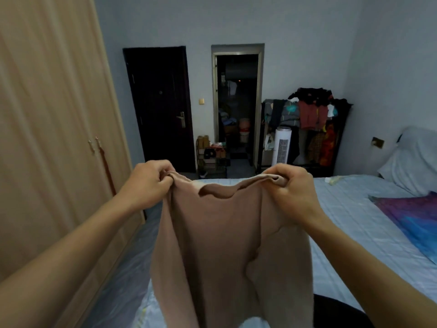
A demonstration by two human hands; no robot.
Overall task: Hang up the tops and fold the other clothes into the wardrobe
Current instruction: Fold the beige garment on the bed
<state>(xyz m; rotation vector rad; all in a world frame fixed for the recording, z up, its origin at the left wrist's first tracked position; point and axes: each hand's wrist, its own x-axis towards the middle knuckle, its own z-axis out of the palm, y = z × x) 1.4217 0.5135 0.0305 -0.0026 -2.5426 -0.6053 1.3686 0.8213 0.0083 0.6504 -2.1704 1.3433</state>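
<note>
A beige knit top (227, 245) hangs in front of me above the bed, its neckline facing up. My left hand (147, 183) grips its left shoulder. My right hand (292, 188) grips its right shoulder. The cloth is stretched between both hands and drops down out of the bottom of the view. The wooden wardrobe (54, 129) stands on my left with its doors closed.
A bed (350, 223) with a pale blue sheet lies under and right of the top, with a purple-blue cloth (411, 216) and a pillow (413, 159) on it. A dark garment (340, 313) lies at the lower right. Ahead stand a dark door (160, 107), an open doorway (236, 107), a laden clothes rack (312, 124) and a white tower fan (281, 146).
</note>
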